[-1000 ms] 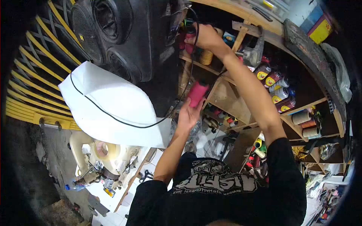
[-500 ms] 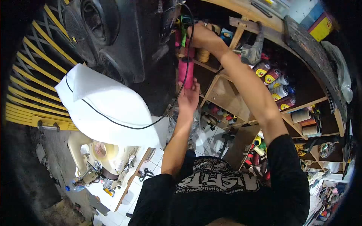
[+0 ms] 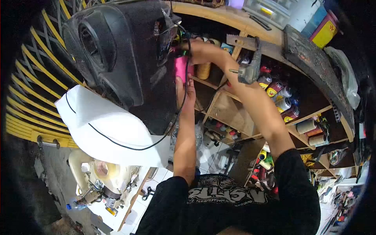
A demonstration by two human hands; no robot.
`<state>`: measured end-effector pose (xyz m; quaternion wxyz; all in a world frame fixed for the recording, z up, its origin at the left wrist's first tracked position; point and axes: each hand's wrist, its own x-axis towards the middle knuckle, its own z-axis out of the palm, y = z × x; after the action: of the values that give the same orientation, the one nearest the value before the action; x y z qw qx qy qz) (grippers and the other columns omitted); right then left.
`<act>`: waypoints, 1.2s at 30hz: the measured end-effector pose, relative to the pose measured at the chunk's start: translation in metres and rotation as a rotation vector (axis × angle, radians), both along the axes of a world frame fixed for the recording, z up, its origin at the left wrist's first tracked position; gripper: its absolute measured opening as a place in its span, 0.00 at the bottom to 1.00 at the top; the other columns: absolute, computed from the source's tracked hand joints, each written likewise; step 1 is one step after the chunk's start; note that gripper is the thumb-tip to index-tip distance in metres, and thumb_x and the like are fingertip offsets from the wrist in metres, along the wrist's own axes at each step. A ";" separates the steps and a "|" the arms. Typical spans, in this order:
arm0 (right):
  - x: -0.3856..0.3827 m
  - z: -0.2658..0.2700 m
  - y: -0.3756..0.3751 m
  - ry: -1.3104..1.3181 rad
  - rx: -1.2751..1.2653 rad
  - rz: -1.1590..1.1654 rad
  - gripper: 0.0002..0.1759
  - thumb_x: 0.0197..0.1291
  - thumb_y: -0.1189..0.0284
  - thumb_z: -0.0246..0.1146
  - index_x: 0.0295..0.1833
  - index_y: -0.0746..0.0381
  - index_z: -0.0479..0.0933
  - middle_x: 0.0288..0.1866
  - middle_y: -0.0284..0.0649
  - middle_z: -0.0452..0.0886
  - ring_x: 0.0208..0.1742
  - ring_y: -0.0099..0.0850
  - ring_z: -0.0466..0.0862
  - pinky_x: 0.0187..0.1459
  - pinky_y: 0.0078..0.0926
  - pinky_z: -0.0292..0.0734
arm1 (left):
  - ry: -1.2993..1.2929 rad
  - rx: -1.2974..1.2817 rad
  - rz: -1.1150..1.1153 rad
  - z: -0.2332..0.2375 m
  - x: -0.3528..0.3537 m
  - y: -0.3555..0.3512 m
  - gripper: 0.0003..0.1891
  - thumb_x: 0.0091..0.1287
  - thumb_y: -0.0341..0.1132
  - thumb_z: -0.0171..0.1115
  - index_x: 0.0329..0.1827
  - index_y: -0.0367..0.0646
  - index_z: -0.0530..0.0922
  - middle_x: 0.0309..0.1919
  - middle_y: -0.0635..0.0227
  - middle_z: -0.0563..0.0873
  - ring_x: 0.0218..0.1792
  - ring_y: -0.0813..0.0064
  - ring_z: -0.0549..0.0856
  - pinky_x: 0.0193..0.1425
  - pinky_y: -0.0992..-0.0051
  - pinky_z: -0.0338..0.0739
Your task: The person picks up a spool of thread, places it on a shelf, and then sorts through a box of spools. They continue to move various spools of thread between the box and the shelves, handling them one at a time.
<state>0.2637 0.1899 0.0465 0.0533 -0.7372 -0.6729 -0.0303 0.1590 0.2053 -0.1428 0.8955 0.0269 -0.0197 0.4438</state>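
A black speaker (image 3: pixel 131 51) beside a white sheet (image 3: pixel 111 123) (foam, perhaps).

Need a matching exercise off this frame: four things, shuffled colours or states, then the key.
Things
1. Spool at the left hand
2. Large sheet
3. Folding gate
4. Speaker box

Colours and states
A. White, with a black cable lying across it
B. Black, with round recesses
C. Bright pink, touched by fingers
D. Yellow and grey bars

Pairs: 1-C, 2-A, 3-D, 4-B
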 end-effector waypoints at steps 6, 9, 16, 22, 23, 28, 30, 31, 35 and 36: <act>-0.004 -0.012 0.009 0.027 0.012 0.042 0.30 0.45 0.57 0.70 0.55 0.57 0.77 0.43 0.51 0.81 0.49 0.47 0.80 0.50 0.40 0.76 | 0.110 0.209 0.120 -0.030 0.013 0.013 0.18 0.65 0.40 0.62 0.53 0.40 0.73 0.39 0.66 0.82 0.38 0.75 0.82 0.46 0.76 0.77; -0.013 -0.005 0.009 -0.042 -0.043 -0.006 0.26 0.47 0.57 0.69 0.49 0.62 0.79 0.43 0.54 0.81 0.47 0.49 0.81 0.47 0.40 0.75 | 0.210 0.208 0.116 -0.027 0.008 0.009 0.16 0.66 0.37 0.62 0.53 0.41 0.73 0.41 0.68 0.82 0.40 0.75 0.82 0.46 0.76 0.75; 0.011 -0.007 0.022 0.187 0.242 -0.027 0.29 0.43 0.54 0.68 0.48 0.62 0.79 0.41 0.52 0.82 0.47 0.49 0.81 0.45 0.43 0.75 | 0.543 0.446 0.112 -0.008 0.004 -0.002 0.22 0.62 0.34 0.66 0.59 0.44 0.72 0.43 0.71 0.80 0.40 0.79 0.81 0.37 0.80 0.75; 0.002 -0.010 0.027 -0.061 0.254 -0.022 0.23 0.44 0.59 0.65 0.41 0.66 0.78 0.37 0.54 0.81 0.44 0.51 0.81 0.44 0.51 0.74 | 0.760 0.469 0.145 -0.002 0.003 -0.005 0.32 0.61 0.35 0.67 0.68 0.41 0.65 0.43 0.71 0.80 0.40 0.79 0.80 0.36 0.79 0.73; 0.001 -0.014 0.028 -0.079 0.281 0.014 0.22 0.43 0.59 0.65 0.40 0.66 0.78 0.37 0.53 0.81 0.44 0.50 0.81 0.44 0.52 0.73 | 0.765 0.486 0.123 -0.009 0.005 0.004 0.31 0.61 0.35 0.67 0.67 0.41 0.65 0.43 0.71 0.79 0.40 0.80 0.80 0.36 0.79 0.73; -0.015 -0.013 0.029 -0.108 0.236 -0.055 0.18 0.43 0.63 0.62 0.37 0.65 0.79 0.36 0.53 0.80 0.40 0.48 0.80 0.40 0.48 0.71 | 0.845 0.577 0.357 -0.012 0.015 0.001 0.30 0.62 0.35 0.67 0.66 0.40 0.65 0.48 0.69 0.78 0.41 0.76 0.79 0.41 0.75 0.74; -0.016 -0.022 0.028 -0.103 0.314 -0.038 0.15 0.43 0.64 0.62 0.33 0.65 0.80 0.37 0.54 0.80 0.42 0.47 0.78 0.41 0.48 0.71 | 0.851 0.689 0.529 -0.002 0.014 -0.009 0.32 0.62 0.35 0.67 0.67 0.39 0.63 0.50 0.66 0.76 0.42 0.74 0.79 0.45 0.73 0.74; -0.015 -0.026 0.028 -0.102 0.355 -0.031 0.14 0.43 0.65 0.62 0.32 0.64 0.80 0.38 0.54 0.80 0.44 0.47 0.78 0.42 0.47 0.71 | 0.949 0.704 0.528 0.002 0.011 -0.012 0.33 0.61 0.36 0.67 0.68 0.39 0.62 0.51 0.65 0.75 0.43 0.72 0.78 0.47 0.73 0.73; -0.020 -0.011 0.024 -0.106 0.011 -0.095 0.15 0.49 0.67 0.58 0.42 0.58 0.81 0.46 0.46 0.82 0.53 0.46 0.75 0.55 0.60 0.63 | 1.238 0.753 0.555 0.014 0.010 -0.016 0.39 0.59 0.38 0.69 0.70 0.38 0.57 0.53 0.59 0.72 0.44 0.68 0.77 0.51 0.70 0.72; -0.014 -0.031 0.029 -0.069 0.245 -0.079 0.17 0.48 0.66 0.59 0.44 0.61 0.79 0.45 0.47 0.80 0.53 0.45 0.73 0.52 0.58 0.65 | 1.287 0.761 0.569 0.015 0.010 -0.017 0.40 0.58 0.38 0.70 0.70 0.38 0.56 0.54 0.58 0.72 0.44 0.67 0.77 0.51 0.70 0.71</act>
<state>0.2501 0.2187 0.0158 0.1182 -0.7498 -0.6359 -0.1398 0.1688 0.1879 -0.1277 0.5129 0.5856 0.3585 0.5153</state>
